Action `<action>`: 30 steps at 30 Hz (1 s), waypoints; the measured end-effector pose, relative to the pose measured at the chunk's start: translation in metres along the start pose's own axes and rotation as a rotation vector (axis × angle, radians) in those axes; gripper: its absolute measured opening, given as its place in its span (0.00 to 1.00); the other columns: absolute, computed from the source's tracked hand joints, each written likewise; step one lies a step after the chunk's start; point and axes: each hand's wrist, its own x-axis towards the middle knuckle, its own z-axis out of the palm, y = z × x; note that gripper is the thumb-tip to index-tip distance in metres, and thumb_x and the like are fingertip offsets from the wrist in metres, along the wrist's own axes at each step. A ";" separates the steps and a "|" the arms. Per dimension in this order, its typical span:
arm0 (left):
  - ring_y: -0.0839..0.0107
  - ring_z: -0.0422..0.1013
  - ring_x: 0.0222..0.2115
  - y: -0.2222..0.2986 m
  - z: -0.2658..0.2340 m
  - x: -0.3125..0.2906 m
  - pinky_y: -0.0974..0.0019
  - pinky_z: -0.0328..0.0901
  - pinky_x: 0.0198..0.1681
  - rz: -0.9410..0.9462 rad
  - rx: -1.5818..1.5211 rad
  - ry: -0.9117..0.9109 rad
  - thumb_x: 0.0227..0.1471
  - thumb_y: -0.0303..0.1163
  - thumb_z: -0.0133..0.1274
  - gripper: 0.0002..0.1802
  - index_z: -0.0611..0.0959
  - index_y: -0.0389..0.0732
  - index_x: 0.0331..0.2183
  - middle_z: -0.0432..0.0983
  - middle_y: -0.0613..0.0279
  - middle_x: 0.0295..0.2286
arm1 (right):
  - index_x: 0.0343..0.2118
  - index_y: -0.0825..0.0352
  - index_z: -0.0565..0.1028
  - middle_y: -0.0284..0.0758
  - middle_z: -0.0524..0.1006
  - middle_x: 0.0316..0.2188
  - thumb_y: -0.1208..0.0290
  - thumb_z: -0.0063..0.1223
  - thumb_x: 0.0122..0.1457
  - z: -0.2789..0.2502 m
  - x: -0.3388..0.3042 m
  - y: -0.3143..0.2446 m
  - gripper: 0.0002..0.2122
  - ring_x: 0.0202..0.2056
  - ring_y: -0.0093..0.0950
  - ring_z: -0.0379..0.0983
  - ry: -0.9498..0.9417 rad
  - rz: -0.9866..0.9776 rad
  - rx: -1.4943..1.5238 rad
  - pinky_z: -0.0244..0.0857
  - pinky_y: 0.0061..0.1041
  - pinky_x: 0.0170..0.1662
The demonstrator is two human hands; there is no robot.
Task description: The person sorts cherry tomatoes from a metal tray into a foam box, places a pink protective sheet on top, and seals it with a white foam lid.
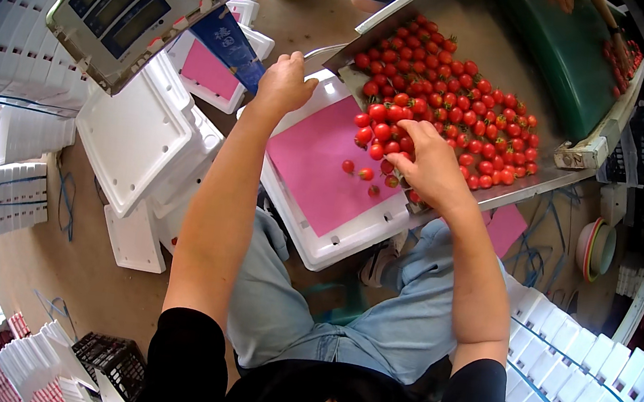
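The red cherry tomatoes (471,119) lay right at the fingers of the right hand (428,165), the nearer hand, and spread far and right from it across the metal tray (471,29), sharing no common long axis. A few sat left of that hand, over the pink sheet (307,162) in the white foam box (317,259). The right thumb and fingers stood moderately apart, touching tomatoes at the tray's left lip. The left hand, fingers curled in, was beside a thin metal rod; whether it gripped anything I couldn't tell.
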 end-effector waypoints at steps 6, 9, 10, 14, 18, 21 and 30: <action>0.44 0.73 0.46 0.013 0.005 0.001 0.51 0.69 0.49 0.031 0.070 0.014 0.49 0.40 0.61 0.25 0.74 0.33 0.43 0.74 0.40 0.44 | 0.36 0.64 0.79 0.40 0.78 0.37 0.74 0.50 0.57 -0.003 0.095 0.024 0.07 0.43 0.40 0.75 0.386 -0.152 -0.400 0.72 0.38 0.44; 0.44 0.73 0.47 0.008 0.003 0.002 0.51 0.69 0.50 -0.006 0.050 -0.017 0.50 0.40 0.60 0.25 0.74 0.33 0.45 0.74 0.39 0.45 | 0.37 0.63 0.79 0.39 0.77 0.40 0.75 0.50 0.56 0.012 0.128 0.020 0.07 0.47 0.38 0.75 0.204 -0.012 -0.630 0.72 0.39 0.47; 0.44 0.72 0.47 0.010 -0.001 0.002 0.51 0.69 0.50 -0.023 0.061 -0.035 0.50 0.40 0.60 0.25 0.74 0.33 0.45 0.74 0.39 0.45 | 0.37 0.63 0.78 0.39 0.77 0.42 0.74 0.51 0.56 0.010 0.136 0.014 0.08 0.48 0.38 0.75 0.126 0.024 -0.658 0.72 0.40 0.48; 0.45 0.72 0.48 0.018 -0.004 0.002 0.52 0.69 0.51 -0.051 0.089 -0.059 0.49 0.40 0.60 0.26 0.74 0.33 0.45 0.74 0.39 0.45 | 0.39 0.62 0.78 0.41 0.76 0.44 0.71 0.53 0.56 -0.001 0.137 0.005 0.09 0.50 0.38 0.74 0.018 0.119 -0.584 0.71 0.41 0.50; 0.45 0.72 0.48 0.023 0.002 0.005 0.52 0.69 0.51 -0.006 0.082 -0.059 0.49 0.40 0.60 0.26 0.74 0.34 0.46 0.74 0.40 0.45 | 0.39 0.64 0.77 0.36 0.78 0.36 0.66 0.54 0.57 -0.026 0.105 0.032 0.10 0.40 0.29 0.75 0.340 -0.084 0.000 0.70 0.32 0.43; 0.46 0.72 0.48 0.014 -0.002 0.000 0.52 0.68 0.51 -0.006 0.088 -0.058 0.49 0.39 0.60 0.27 0.74 0.34 0.46 0.73 0.40 0.46 | 0.39 0.69 0.77 0.29 0.73 0.30 0.70 0.52 0.58 -0.080 0.030 0.004 0.09 0.30 0.18 0.70 0.235 0.021 0.712 0.64 0.19 0.35; 0.43 0.72 0.47 0.009 0.004 -0.001 0.52 0.68 0.50 0.052 0.071 -0.048 0.49 0.38 0.61 0.30 0.71 0.32 0.49 0.70 0.38 0.47 | 0.48 0.73 0.74 0.38 0.78 0.40 0.76 0.55 0.58 -0.089 -0.189 0.165 0.15 0.40 0.27 0.77 0.358 0.654 0.893 0.71 0.24 0.45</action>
